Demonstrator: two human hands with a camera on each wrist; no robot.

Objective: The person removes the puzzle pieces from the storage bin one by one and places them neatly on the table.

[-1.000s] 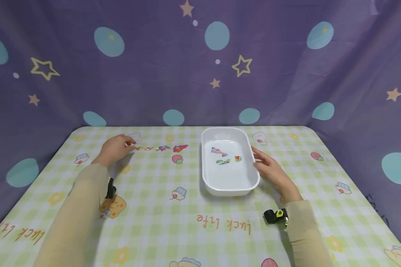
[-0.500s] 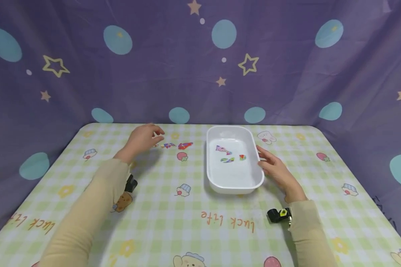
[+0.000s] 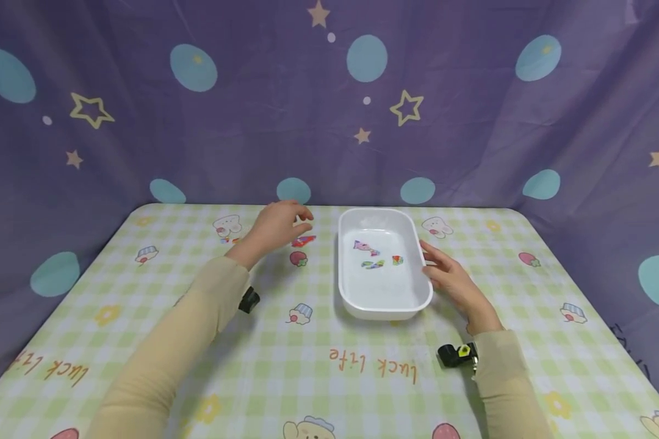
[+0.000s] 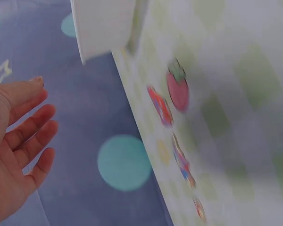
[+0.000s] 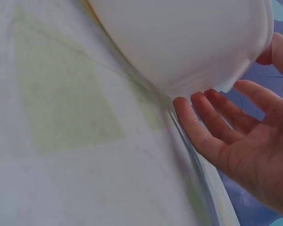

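Observation:
A white rectangular dish (image 3: 384, 302) stands on the table, with several small flat colourful pieces (image 3: 366, 247) on its floor. Left of it lies a red flat piece (image 3: 303, 241), with more pieces (image 3: 229, 240) farther left, partly hidden by the left arm. My left hand (image 3: 279, 224) hovers just above this row, fingers loosely bent and nothing between them. In the left wrist view a multicoloured piece (image 4: 183, 161) lies below the red one. My right hand (image 3: 450, 280) rests at the dish's right side, its fairly straight fingertips (image 5: 183, 106) touching the outer wall.
A green-and-white checked cloth (image 3: 285, 378) printed with cartoon figures and lettering covers the table. Behind it hangs a purple curtain (image 3: 252, 140) with stars and blue ovals. A black wrist camera (image 3: 453, 355) sits by the right sleeve.
My left hand has moved right along the row, from the leftmost small pieces to near the red piece. The right hand stays at the dish. The pieces in the dish look the same.

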